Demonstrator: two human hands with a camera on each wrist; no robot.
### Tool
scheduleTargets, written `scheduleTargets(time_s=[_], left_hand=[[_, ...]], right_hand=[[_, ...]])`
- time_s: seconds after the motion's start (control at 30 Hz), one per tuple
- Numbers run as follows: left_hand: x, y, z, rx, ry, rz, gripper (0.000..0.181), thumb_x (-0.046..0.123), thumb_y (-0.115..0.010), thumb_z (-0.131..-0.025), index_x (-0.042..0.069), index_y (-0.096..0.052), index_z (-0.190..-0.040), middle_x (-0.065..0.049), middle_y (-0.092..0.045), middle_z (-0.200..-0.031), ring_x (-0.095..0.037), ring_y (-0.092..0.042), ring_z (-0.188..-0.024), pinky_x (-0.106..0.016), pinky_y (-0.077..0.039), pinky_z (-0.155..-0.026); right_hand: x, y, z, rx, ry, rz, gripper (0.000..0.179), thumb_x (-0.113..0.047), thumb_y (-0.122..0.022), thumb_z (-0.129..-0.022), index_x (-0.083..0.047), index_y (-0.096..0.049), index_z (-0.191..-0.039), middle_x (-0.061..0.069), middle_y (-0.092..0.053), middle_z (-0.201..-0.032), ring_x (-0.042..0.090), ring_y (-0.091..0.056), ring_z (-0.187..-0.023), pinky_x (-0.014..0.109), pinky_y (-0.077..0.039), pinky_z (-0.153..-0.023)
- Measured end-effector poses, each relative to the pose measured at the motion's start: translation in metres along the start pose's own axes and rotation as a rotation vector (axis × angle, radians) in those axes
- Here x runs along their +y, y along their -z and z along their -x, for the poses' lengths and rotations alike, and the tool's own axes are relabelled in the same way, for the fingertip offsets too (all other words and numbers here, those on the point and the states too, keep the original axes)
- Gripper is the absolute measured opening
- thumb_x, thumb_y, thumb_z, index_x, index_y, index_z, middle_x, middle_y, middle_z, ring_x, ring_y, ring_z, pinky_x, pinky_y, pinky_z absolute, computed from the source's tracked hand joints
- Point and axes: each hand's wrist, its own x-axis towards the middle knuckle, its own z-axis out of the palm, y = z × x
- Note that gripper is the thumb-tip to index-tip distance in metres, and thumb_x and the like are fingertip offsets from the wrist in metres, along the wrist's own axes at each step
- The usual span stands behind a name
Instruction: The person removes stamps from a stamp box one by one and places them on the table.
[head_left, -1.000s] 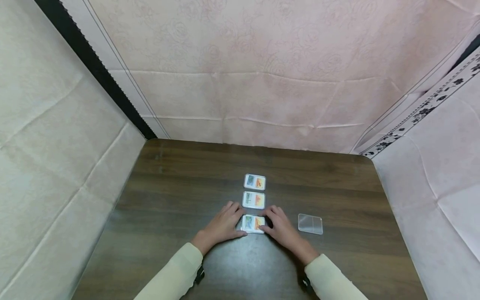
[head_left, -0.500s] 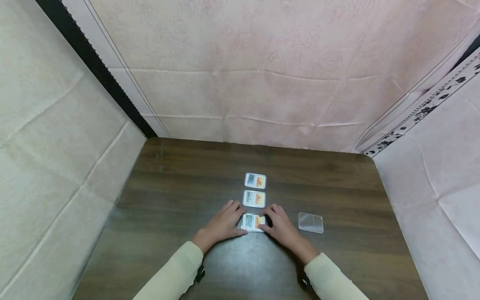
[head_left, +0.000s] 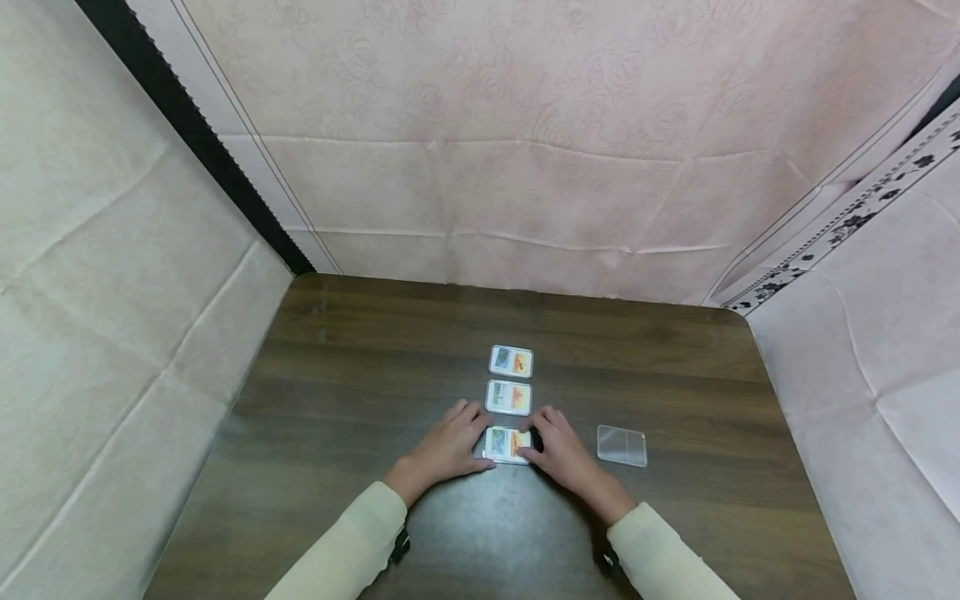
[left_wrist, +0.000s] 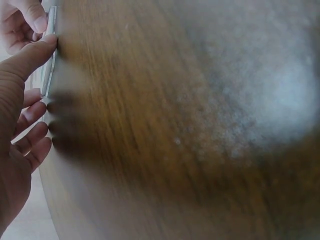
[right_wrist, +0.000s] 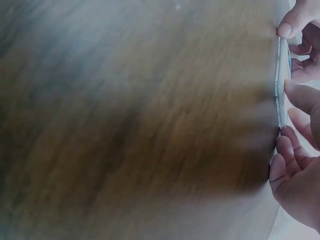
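Observation:
A flat clear plastic case [head_left: 502,443] with a picture card inside lies on the table between both hands. My left hand [head_left: 448,443] holds its left side, with the thumb at the near edge and the fingers spread by the left corner. On the other side, my right hand [head_left: 562,454] grips the right end; its thumb overlaps the top of the card and its index finger bends to the far right corner. From the right wrist, the case [right_wrist: 280,90] appears edge-on, thin and glassy, close to the wood. The left wrist view also shows the case's edge [left_wrist: 48,80] under the thumb.
Two similar picture-card cases, the middle one [head_left: 507,397] and the far one [head_left: 511,361], lie in a column beyond the hands. To the right rests a clear cover [head_left: 621,446] without a picture. Pale cloth [head_left: 487,192] hangs around the brown wooden table [head_left: 360,333].
The head view has shifted very slightly. Both hands keep the same hold on the near case, and the other cases stay in place.

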Motion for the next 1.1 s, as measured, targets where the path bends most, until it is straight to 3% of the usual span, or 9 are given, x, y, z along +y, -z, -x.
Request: scheduleTargets(time_s=[0.2, 0.57, 0.83, 1.1], left_hand=[[0.0004, 0.0000, 0.0003, -0.002, 0.002, 0.000, 0.069, 0.061, -0.077, -0.086, 0.015, -0.063, -0.135, 0.001, -0.055, -0.124, -0.014, -0.046, -0.106, -0.032, -0.045, -0.091], [-0.0001, -0.0008, 0.0003, 0.007, -0.004, 0.002, 0.068, 0.061, -0.077, -0.086, 0.015, -0.064, -0.135, 0.002, -0.055, -0.124, -0.015, -0.046, -0.106, -0.032, -0.045, -0.092], [0.0001, -0.0006, 0.0002, 0.010, -0.006, -0.003, 0.068, 0.060, -0.077, -0.086, 0.015, -0.064, -0.134, 0.001, -0.055, -0.123, -0.015, -0.046, -0.105, -0.032, -0.045, -0.091], [-0.0014, -0.0011, 0.0002, 0.036, -0.028, -0.003, 0.067, 0.059, -0.079, -0.085, 0.014, -0.065, -0.133, 0.001, -0.056, -0.121, -0.014, -0.046, -0.103, -0.032, -0.045, -0.089]], right_hand=[[-0.0014, 0.0020, -0.0029, -0.038, -0.038, -0.027, 0.029, -0.023, -0.084, -0.087, -0.015, -0.066, -0.109, -0.001, -0.054, -0.106, 0.015, -0.049, -0.097, 0.038, -0.048, -0.086], [0.0019, 0.0035, -0.0051, -0.062, -0.037, -0.084, 0.023, -0.016, -0.080, -0.092, -0.016, -0.065, -0.109, -0.001, -0.056, -0.107, 0.014, -0.052, -0.094, 0.036, -0.049, -0.083], [0.0004, 0.0013, -0.0030, -0.042, -0.030, -0.052, 0.032, -0.024, -0.087, -0.085, -0.016, -0.066, -0.108, -0.002, -0.054, -0.105, 0.012, -0.048, -0.093, 0.033, -0.048, -0.083], [0.0001, 0.0020, -0.0039, -0.041, -0.034, -0.065, 0.026, -0.019, -0.083, -0.088, -0.018, -0.066, -0.108, -0.003, -0.055, -0.105, 0.012, -0.050, -0.093, 0.034, -0.049, -0.083]])
